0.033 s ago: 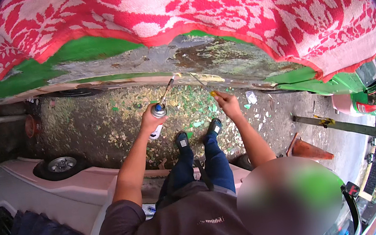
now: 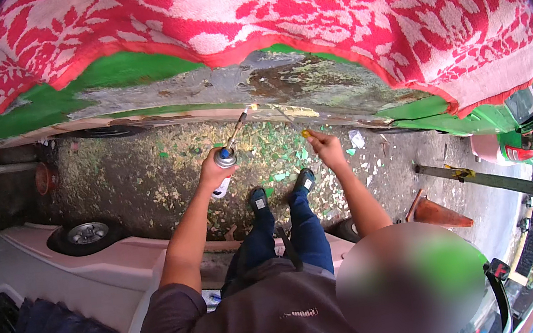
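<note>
My left hand (image 2: 217, 167) is wrapped around a gas torch (image 2: 225, 158), a canister with a blue collar and a metal nozzle. The nozzle tip is close to the lower edge of a green car panel (image 2: 135, 69), where a small bright glow shows. In my right hand (image 2: 327, 148) is a yellow-handled tool with a thin metal blade, seemingly a screwdriver (image 2: 305, 133). Its blade reaches up to the same edge, just right of the nozzle. Around there the panel is stripped to grey and brown, with flaking cream filler (image 2: 296, 109).
A red and white floral towel (image 2: 327, 6) covers the upper car body. Paint chips (image 2: 148, 174) litter the ground around my feet. Behind me stands a pale pink car (image 2: 137, 249). To the right are an orange cone (image 2: 442, 211) and a long beam (image 2: 501, 181).
My right hand and the screwdriver have shifted very slightly right. The torch stays in almost the same place.
</note>
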Motion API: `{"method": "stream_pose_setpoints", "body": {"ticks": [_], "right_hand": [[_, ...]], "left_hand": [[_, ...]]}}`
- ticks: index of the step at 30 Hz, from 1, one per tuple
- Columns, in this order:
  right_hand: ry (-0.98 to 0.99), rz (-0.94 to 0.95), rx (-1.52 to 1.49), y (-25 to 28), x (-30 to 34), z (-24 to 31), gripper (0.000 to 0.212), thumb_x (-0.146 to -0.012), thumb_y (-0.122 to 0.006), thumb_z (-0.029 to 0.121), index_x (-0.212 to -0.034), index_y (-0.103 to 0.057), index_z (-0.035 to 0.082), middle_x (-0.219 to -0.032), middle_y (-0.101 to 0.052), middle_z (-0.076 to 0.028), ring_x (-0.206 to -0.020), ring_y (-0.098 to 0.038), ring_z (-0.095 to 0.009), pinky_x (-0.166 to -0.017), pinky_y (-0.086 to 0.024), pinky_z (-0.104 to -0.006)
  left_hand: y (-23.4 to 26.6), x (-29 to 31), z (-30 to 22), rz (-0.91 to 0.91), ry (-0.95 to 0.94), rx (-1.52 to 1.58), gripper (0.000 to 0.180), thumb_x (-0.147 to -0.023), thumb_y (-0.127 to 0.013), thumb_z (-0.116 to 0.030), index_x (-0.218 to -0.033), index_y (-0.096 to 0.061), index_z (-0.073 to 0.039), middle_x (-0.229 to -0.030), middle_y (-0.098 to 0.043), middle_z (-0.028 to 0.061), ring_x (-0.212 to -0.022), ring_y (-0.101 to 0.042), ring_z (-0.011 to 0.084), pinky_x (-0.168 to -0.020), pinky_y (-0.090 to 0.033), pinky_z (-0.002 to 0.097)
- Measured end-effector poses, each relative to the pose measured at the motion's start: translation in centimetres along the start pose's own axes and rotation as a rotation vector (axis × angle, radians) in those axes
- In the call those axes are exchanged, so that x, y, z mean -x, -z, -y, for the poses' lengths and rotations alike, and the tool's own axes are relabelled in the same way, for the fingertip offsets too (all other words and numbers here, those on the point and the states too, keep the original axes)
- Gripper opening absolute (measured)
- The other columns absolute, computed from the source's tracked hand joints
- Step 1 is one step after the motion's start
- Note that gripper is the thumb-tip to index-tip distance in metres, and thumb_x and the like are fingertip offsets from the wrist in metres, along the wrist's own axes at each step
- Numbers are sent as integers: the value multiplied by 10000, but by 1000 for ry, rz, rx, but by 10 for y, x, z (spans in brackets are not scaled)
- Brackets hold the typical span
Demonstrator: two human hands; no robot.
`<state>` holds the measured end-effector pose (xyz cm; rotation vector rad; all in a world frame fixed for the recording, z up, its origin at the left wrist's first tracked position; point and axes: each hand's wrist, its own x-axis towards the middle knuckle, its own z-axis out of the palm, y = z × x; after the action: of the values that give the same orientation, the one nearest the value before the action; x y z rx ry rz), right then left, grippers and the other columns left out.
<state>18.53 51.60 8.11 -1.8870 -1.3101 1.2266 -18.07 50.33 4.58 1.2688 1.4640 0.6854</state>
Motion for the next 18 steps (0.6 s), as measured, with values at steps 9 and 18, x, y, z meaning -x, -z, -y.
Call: {"method": "stream_pose_setpoints", "body": {"ticks": [9,18], "right_hand": [[-79,69,73,19,-12,11,343,-899,-688,259,-1206,-678,104,-920,-729,-188,-727,-651,-155,-708,-513,-317],[81,-2,156,5,-6,39,352,-900,-686,289,-1221,-676,144,-837,-664,-157,-725,-637,-186,-694,-499,-324]], "left_hand": [[0,-7,20,78,4,55,680,-674,-870,-92,-1232,-487,-24,-1046,-651,64,-954,-631,152,-853,-514,323],[4,11,41,-55,59,91,701,-643,-887,-147,-1219,-508,-19,-1068,-657,106,-979,-634,194,-869,-507,344]]}}
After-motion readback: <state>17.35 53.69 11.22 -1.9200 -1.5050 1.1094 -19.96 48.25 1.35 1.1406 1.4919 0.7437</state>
